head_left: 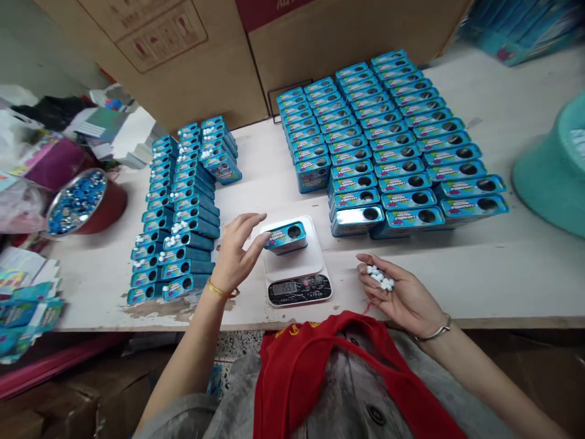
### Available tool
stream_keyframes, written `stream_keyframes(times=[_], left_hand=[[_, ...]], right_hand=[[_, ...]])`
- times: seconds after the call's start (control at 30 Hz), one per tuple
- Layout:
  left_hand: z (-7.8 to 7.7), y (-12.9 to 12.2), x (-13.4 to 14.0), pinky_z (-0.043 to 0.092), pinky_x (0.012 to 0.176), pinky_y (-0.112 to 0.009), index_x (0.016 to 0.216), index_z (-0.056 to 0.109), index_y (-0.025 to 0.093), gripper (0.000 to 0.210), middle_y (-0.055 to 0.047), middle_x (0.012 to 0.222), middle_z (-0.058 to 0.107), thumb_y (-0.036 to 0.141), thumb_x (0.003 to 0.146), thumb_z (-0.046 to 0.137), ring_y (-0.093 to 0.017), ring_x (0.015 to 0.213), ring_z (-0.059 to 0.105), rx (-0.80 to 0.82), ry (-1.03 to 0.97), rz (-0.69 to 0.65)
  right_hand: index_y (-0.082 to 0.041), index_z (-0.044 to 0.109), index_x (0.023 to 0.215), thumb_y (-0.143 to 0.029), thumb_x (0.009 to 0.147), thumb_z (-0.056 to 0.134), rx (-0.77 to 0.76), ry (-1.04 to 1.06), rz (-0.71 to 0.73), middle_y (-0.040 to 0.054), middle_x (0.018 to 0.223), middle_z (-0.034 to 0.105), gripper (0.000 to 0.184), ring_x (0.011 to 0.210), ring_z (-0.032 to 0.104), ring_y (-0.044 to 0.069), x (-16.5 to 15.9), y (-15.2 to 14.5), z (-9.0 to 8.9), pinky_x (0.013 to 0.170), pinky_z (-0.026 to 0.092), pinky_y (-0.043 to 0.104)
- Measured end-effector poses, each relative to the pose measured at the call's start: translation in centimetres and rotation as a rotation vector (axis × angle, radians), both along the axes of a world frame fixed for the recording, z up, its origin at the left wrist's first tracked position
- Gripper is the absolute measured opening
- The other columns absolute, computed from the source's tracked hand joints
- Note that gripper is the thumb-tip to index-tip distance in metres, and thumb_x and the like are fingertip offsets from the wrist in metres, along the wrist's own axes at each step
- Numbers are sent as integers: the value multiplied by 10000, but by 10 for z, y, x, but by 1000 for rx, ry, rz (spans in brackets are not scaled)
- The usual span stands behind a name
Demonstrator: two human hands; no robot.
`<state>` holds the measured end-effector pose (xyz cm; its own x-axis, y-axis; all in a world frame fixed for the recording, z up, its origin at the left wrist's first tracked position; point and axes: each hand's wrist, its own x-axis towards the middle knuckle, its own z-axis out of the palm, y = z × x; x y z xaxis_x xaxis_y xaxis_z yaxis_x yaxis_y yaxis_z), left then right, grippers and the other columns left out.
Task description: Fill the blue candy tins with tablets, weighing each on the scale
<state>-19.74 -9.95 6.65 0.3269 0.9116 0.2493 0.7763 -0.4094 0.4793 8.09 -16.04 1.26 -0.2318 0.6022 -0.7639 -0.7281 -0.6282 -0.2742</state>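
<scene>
A blue candy tin (pixel 286 237) with a round hole in its top stands on the white kitchen scale (pixel 297 263), whose display shows digits. My left hand (pixel 237 250) is at the tin's left end, fingers apart, the thumb at its edge; whether it presses on the tin I cannot tell. To the right of the scale, my right hand (pixel 402 296) is turned palm up and cupped around several small white candies (pixel 381 278).
Rows of blue tins (pixel 379 140) with open holes stand right of the scale. More tins (pixel 183 207) are at left, many with white candies on top. A red bowl (pixel 107 204) holds shiny blue-silver pieces. A turquoise tub (pixel 548 171) stands far right; cardboard boxes (pixel 219 73) line the back.
</scene>
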Motion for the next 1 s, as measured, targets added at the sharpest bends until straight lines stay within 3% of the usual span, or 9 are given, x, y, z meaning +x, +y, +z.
stream_keyframes(times=[0.1, 0.2, 0.3, 0.5, 0.67, 0.77, 0.87, 0.93, 1.0], left_hand=[[0, -1, 3, 392, 936, -362, 1190, 520, 199, 357, -81, 1145, 573, 394, 892, 492, -194, 1099, 516, -6, 43, -24], [0, -1, 6, 371, 947, -382, 1270, 442, 208, 527, -94, 1199, 542, 451, 824, 581, -226, 1118, 495, -47, 137, -111], [2, 7, 13, 396, 859, -363, 1257, 427, 202, 452, -83, 1102, 577, 364, 853, 552, -221, 1011, 523, -87, 249, -206], [6, 63, 49, 383, 765, -343, 1162, 466, 193, 326, -66, 1030, 578, 312, 863, 514, -213, 918, 526, 73, 299, -127], [-17, 112, 71, 371, 776, -378, 1137, 504, 196, 335, -85, 1054, 562, 253, 810, 547, -245, 950, 502, 124, 416, -119], [-35, 122, 74, 361, 806, -405, 1168, 504, 185, 393, -112, 1114, 542, 260, 788, 570, -273, 991, 478, 138, 444, -99], [-42, 126, 67, 346, 879, -401, 1298, 400, 191, 554, -119, 1257, 476, 303, 786, 579, -270, 1091, 442, 155, 465, -98], [-40, 135, 53, 328, 935, -368, 1352, 322, 216, 611, -94, 1334, 425, 339, 803, 561, -241, 1170, 404, 166, 483, -3], [-32, 150, 28, 317, 955, -364, 1338, 333, 210, 555, -97, 1345, 413, 344, 832, 517, -235, 1209, 379, 171, 511, 219]], right_hand=[[-139, 656, 899, -191, 795, 587, 3, 10, 5, -3, 645, 550, 134, 434, 391, 47, -2, 0, -1, 339, 353, 138], [-128, 654, 884, -197, 766, 630, 38, 32, 1, -2, 649, 564, 139, 440, 412, 40, -6, 0, -5, 342, 340, 132], [-131, 655, 859, -207, 726, 676, 50, 63, -4, -7, 636, 573, 154, 437, 422, 31, -11, 2, -9, 326, 293, 116], [-135, 661, 807, -230, 707, 705, 107, 112, -26, -11, 631, 578, 144, 425, 395, 15, -22, 10, -14, 318, 254, 113], [-151, 660, 814, -252, 694, 727, 102, 113, -59, -11, 633, 589, 170, 419, 394, 13, -24, 9, -20, 315, 260, 110], [-147, 670, 823, -246, 696, 728, 50, 140, -86, -6, 639, 608, 171, 417, 406, 16, -23, 7, -25, 310, 284, 111], [-150, 689, 840, -216, 662, 751, 5, 143, -73, -6, 645, 629, 199, 420, 445, 20, -21, 5, -28, 323, 341, 110], [-178, 702, 860, -151, 595, 782, -41, 96, -43, 0, 689, 668, 278, 481, 532, 43, -19, 4, -28, 385, 428, 109], [-223, 712, 844, -82, 529, 794, -102, 36, -4, -10, 722, 694, 354, 561, 602, 73, -18, 5, -26, 473, 504, 122]])
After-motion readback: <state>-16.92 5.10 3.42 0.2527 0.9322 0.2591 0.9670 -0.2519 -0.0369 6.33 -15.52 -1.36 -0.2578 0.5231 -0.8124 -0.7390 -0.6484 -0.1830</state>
